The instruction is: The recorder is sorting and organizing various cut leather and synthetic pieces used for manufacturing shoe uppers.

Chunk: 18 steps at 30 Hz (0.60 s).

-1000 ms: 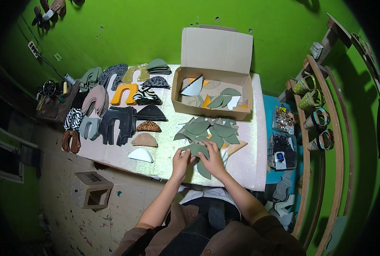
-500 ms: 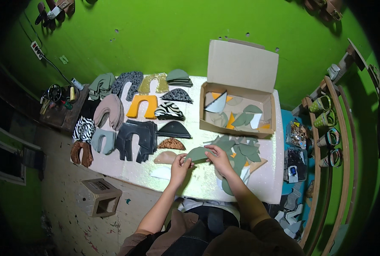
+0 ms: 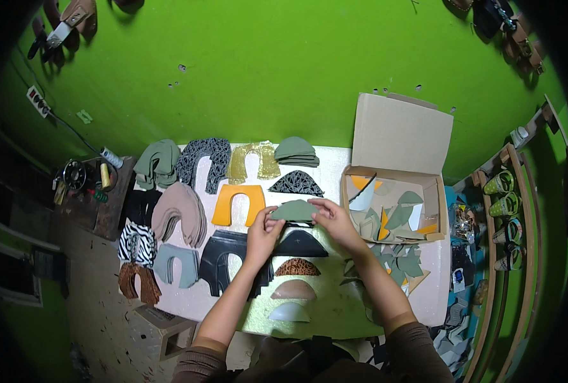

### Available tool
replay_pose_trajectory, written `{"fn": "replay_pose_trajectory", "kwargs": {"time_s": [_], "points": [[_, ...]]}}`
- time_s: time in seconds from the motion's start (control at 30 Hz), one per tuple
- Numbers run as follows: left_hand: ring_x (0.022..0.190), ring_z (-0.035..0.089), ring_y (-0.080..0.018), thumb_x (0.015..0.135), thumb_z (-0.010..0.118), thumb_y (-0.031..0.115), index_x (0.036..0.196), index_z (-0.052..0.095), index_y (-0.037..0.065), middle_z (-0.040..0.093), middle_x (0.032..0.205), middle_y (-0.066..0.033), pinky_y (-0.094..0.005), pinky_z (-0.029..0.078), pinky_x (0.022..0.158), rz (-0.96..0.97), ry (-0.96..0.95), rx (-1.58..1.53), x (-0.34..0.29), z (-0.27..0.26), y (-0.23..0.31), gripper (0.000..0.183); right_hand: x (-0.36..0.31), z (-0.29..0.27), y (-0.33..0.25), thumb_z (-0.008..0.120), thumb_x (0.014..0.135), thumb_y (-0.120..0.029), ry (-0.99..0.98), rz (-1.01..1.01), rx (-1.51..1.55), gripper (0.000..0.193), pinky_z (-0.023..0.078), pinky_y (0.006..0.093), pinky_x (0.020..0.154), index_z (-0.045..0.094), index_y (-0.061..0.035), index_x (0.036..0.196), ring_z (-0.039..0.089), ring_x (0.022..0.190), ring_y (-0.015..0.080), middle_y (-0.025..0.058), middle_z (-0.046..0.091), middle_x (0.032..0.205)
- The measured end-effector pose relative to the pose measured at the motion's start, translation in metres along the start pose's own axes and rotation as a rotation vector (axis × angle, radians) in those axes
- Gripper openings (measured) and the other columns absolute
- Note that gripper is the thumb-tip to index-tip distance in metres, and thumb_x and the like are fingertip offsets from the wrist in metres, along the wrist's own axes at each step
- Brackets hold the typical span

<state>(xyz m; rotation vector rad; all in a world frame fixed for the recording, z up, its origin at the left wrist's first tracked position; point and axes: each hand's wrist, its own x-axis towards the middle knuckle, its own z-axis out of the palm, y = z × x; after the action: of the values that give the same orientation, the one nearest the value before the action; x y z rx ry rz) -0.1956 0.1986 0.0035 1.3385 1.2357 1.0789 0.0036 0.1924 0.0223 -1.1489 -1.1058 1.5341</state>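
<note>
Between the fingertips of my left hand [image 3: 263, 231] and my right hand [image 3: 335, 220], a green half-moon cut piece [image 3: 293, 210] is held by its two ends. It hovers over the column of half-moon pieces and mostly hides a zebra-striped one. Beyond it lie a black-and-grey patterned half-moon [image 3: 296, 183] and a stack of green half-moons [image 3: 295, 153]. Nearer me are a black half-moon [image 3: 300, 244], a leopard-print one [image 3: 298, 267], a tan one [image 3: 294, 290] and a white one [image 3: 290, 311].
Stacks of U-shaped pieces, among them an orange one [image 3: 223, 207] and a pink one [image 3: 169, 207], cover the table's left. An open cardboard box [image 3: 402, 134] with scraps stands at right, a loose pile [image 3: 408, 265] before it. A sandal rack [image 3: 523, 210] stands farther right.
Both hands have carried the green half-moon from beside the loose pile to farther up, over the half-moon column. The whole view has shifted, with the table now lower in it.
</note>
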Motion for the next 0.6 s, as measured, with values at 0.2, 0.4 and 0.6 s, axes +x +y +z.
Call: {"fn": "replay_pose_trajectory", "kwargs": {"time_s": [0.2,0.4,0.6], "points": [[0.077,0.06,-0.0127,0.081,0.064,0.007,0.112,0.054,-0.001,0.062,0.087,-0.0099,-0.0247,0.05,0.069,0.041,-0.064,0.135,0.093,-0.004,-0.007,0.033,0.094,-0.013,-0.012,0.052,0.084,0.002,0.164,-0.064,-0.193,0.032,0.046,0.0234,0.076,0.054,0.0004,0.116,0.057,0.092,0.0124,0.0096,0.061,0.105],[0.075,0.058,-0.0107,0.081,0.064,0.006,0.112,0.055,0.001,0.061,0.087,-0.0078,-0.0232,0.049,0.065,0.171,-0.015,0.181,0.163,0.011,-0.004,0.032,0.153,-0.027,-0.018,0.054,0.082,-0.002,0.321,-0.161,-0.319,0.03,0.045,0.0293,0.086,0.058,0.0002,0.112,0.058,0.101,0.0204,0.0142,0.061,0.11],[0.098,0.057,-0.0296,0.08,0.062,0.016,0.115,0.053,0.001,0.059,0.103,-0.017,-0.037,0.046,0.085,0.348,0.027,0.634,0.19,0.012,-0.012,0.039,0.179,-0.027,-0.009,0.056,0.083,-0.006,0.455,-0.168,-0.553,0.037,0.043,0.0312,0.09,0.052,0.0001,0.119,0.058,0.103,0.0245,0.0167,0.06,0.111]]}}
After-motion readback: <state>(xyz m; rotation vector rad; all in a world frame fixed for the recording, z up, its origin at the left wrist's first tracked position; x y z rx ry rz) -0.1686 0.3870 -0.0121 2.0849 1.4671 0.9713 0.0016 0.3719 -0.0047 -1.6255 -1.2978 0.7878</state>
